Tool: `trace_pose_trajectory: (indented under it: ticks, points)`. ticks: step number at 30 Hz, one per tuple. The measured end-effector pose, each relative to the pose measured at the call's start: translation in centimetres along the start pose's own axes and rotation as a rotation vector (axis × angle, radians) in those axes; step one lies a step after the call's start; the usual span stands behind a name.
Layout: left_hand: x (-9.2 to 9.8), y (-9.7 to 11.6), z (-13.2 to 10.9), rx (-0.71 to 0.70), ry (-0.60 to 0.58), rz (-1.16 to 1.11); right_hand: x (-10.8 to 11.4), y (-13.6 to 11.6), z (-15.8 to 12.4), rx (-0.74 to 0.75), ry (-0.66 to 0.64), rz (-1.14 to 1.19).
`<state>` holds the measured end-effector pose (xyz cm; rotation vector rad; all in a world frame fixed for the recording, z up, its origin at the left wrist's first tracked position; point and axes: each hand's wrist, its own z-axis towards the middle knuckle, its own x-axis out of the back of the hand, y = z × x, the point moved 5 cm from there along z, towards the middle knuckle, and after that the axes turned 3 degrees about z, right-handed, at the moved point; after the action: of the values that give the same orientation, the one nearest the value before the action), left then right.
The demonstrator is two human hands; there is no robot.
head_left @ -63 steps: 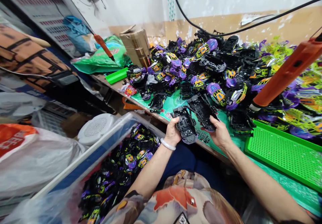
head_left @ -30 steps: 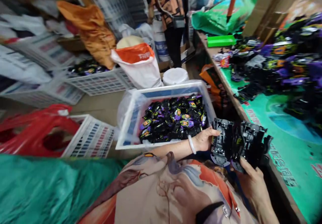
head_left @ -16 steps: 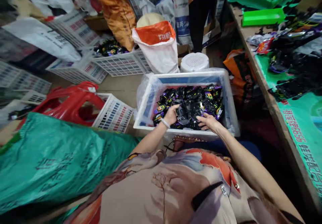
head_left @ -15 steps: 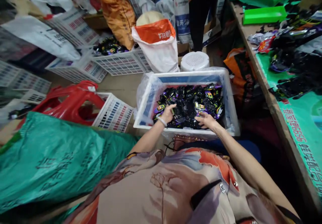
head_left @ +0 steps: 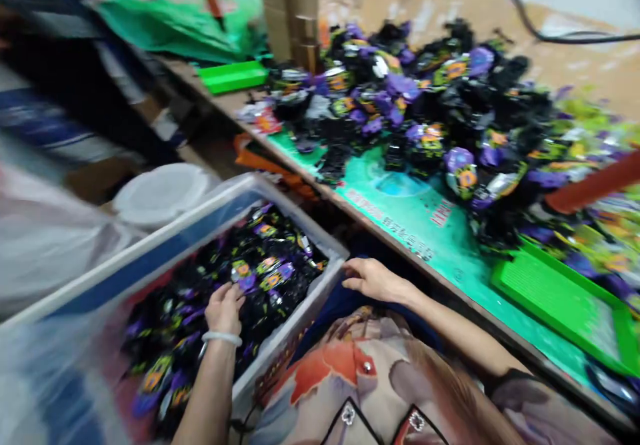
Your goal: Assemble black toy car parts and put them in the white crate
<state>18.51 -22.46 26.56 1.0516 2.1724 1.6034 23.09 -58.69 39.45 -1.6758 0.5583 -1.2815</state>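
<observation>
A white bin (head_left: 250, 188) with a blue inner wall holds a heap of small toy cars (head_left: 273, 278), black with purple, yellow-green and orange. My left hand (head_left: 224, 308), a pale bangle at its wrist, is over this heap with its fingers loosely bent and apart. I see nothing gripped in it, though its fingertips are partly hidden against the cars. By the bin's near right corner is my right hand (head_left: 369, 278), its fingers apart and slightly curved, holding nothing that shows. Whether it touches the rim I cannot tell.
On the workbench (head_left: 400, 232) to the right lies a large pile of similar toy pieces (head_left: 425, 112). A green tray (head_left: 560, 305) and a smaller green tray (head_left: 233, 76) are also there. A white round tub (head_left: 163, 195) and a white sack (head_left: 55, 232) stand beyond the bin.
The view has swung right toward the workbench. Both hands were over the dark toys in the bin; my right hand has since moved out to the bin's corner, while the left stays over the heap.
</observation>
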Motion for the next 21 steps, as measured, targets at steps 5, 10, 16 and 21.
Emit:
trace_pose_trajectory:
  ticks: [5,10,16,21]
  points:
    - [-12.5,9.5,-5.6,-0.451,-0.424,-0.010,11.0,0.8,-6.0,0.008,0.346,-0.477]
    - [-20.1,17.1,-8.9,-0.789,-0.532,0.068,19.4,2.8,-10.9,-0.286,0.748,-0.986]
    - [-25.8,21.8,-5.3,-0.867,-0.340,0.320,23.0,5.5,-13.9,-0.425,0.927,-1.059]
    - [-28.2,23.7,-3.2,-0.809,-0.331,0.500,21.1,7.5,-12.6,-0.321,0.833,-1.011]
